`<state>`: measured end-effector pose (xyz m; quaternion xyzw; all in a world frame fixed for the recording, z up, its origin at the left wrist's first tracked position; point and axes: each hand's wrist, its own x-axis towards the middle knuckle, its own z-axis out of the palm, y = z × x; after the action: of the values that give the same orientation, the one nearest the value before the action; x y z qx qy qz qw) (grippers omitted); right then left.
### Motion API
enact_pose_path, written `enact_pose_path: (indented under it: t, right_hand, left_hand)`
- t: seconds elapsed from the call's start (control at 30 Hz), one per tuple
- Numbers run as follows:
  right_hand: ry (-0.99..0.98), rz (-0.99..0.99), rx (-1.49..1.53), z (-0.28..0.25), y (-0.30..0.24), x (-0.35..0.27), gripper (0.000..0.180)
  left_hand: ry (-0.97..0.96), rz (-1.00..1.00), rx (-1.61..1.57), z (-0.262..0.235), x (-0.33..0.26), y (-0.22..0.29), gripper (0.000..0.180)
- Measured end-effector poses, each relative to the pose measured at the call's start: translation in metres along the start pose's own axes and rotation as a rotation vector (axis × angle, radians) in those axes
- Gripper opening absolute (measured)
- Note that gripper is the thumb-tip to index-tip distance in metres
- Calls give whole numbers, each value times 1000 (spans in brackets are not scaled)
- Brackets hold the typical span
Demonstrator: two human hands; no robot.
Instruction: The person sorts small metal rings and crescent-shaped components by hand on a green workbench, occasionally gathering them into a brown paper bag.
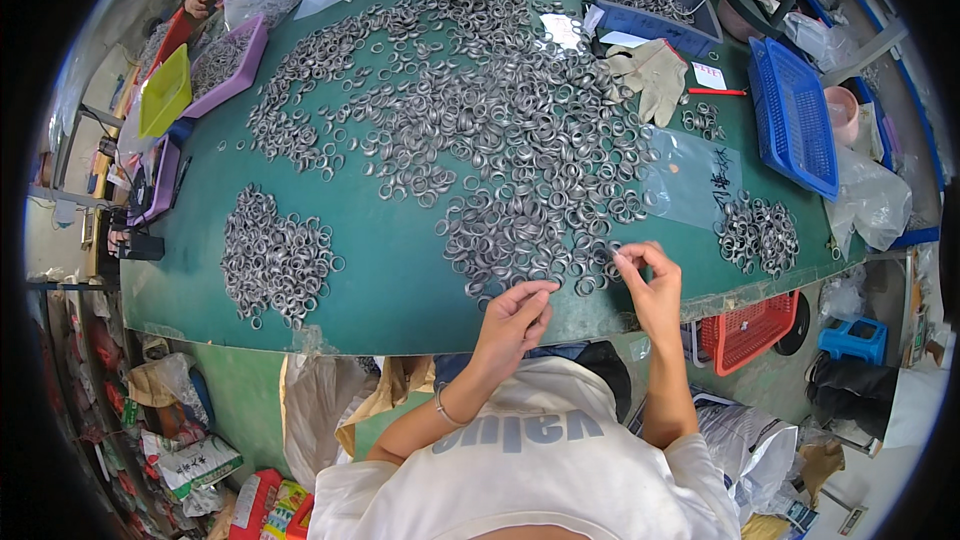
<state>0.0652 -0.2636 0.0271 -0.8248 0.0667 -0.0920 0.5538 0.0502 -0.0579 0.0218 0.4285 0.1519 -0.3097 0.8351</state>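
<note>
The person's left hand (512, 320) and right hand (648, 280) both rest at the near edge of the green table (390, 280) — fingers pinched on small grey metal rings (520, 140) from the big spread pile.

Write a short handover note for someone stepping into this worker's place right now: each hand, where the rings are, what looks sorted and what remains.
Left hand: fingertips pinched at the near edge of the big ring spread.
Right hand: pinching at the same edge; whether it grips a ring is unclear.
Looks sorted: separate ring heaps at left and right on the green table.
Left: the big spread.
</note>
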Motion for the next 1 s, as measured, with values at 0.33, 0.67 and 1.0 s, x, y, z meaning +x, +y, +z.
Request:
enact_pose_path:
  t: [0.33, 0.67, 1.0]
  right_hand:
    - [-251, 177, 242, 12, -14, -29, 9]
    - [28, -272, -460, 0, 4, 4, 10]
    - [67, -238, -433, 14, 19, 1, 17]
  left_hand:
    - [-73, 53, 100, 3, 2, -5, 21]
    - [-80, 41, 11, -1, 2, -6, 22]
    - [-150, -28, -20, 0, 0, -3, 23]
